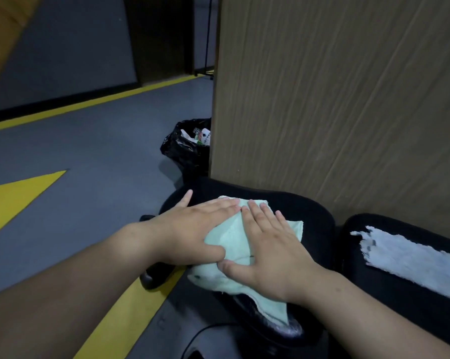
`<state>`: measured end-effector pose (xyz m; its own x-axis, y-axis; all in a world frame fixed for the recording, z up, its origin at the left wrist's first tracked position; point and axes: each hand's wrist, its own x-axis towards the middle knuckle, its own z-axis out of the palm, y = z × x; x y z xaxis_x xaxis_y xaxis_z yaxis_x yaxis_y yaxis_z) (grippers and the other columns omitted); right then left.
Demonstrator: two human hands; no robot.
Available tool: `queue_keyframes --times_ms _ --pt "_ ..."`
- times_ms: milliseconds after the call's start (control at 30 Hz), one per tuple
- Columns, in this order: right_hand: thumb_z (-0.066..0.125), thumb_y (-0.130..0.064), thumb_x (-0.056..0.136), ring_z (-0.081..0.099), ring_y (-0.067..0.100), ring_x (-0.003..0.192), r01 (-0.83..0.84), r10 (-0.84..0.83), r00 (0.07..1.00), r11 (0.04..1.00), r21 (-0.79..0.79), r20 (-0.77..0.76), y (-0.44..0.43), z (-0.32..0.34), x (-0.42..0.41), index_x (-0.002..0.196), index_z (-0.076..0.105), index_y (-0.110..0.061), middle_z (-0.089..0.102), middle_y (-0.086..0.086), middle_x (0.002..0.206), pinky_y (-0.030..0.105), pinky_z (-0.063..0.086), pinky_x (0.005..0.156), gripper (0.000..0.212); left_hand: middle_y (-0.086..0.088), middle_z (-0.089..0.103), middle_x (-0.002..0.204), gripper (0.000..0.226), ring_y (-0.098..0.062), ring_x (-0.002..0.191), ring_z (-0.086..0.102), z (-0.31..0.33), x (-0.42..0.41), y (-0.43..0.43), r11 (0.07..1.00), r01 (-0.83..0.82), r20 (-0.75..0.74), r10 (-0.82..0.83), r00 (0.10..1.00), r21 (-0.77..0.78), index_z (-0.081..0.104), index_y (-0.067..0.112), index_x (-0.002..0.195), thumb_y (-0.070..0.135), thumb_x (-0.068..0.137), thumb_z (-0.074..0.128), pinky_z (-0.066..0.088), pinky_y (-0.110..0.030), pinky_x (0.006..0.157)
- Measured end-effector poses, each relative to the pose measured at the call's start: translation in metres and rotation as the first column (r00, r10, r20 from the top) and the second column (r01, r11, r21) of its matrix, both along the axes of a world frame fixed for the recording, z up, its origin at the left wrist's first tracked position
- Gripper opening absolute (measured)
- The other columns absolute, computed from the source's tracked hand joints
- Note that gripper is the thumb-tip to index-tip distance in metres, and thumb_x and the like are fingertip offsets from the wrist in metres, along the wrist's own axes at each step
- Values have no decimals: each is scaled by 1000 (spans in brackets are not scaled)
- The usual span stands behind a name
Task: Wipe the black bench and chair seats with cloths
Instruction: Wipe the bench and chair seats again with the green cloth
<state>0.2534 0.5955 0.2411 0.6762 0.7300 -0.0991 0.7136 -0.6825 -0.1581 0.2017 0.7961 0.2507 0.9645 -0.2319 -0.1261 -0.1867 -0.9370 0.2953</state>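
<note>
cloth (231,242): lay on black chair seat (312,211) | left hand (192,229) + right hand (273,257): flat, fingers straight, pressed on top, nothing gripped | handling: judged soft, light, limp, bunch-prone; best pressed mid-cloth, not pinched

Left hand (198,229), right hand (273,257) — two. Green cloth (229,242), white cloth (410,257) — two. Left seat (309,211), right seat (400,301): two.

Dim, soft, wide-angle edge distortion.
</note>
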Motion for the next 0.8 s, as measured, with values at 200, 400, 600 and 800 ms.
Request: queue_keyframes --times_ms 200,400,600,800 --pt "31 -85 77 -20 20 150 22 -22 1000 1000 4 -5 49 -2 29 158 -8 -18 -15 3 165 42 -8 122 112 21 1 164 86 0 150 -4 -7 5 32 955 -287 71 292 954 -82 18 49 153 62 69 35 -22 -57 114" --pt "27 -88 79 -19 41 148 25 -24 1000 997 -77 13 83 0 40 155 -12 -37 -19 14 163 55 -8 120 99 11 17 164 89 -12 143 30 -23 -1 59 870 -452 -13 459 888 -197 17 36 156 72 76 29 21 -40 119" --pt "26 -84 84 -25 40 146 -23 24 1000 996 -87 17 70 2 28 156 -12 -35 -27 11 161 54 -10 120 95 10 19 164 74 -10 149 17 -23 -7 61 839 -460 -55 465 884 -292 21 37 155 66 90 41 14 -39 123" --pt "26 -82 84 -37 30 143 -53 58 995 997 -61 75 4 5 -14 153 -20 -37 -39 5 156 45 -14 120 94 12 14 164 83 -11 150 16 -19 -18 66 844 -416 -106 405 908 -340 19 35 156 62 88 58 20 -31 120"
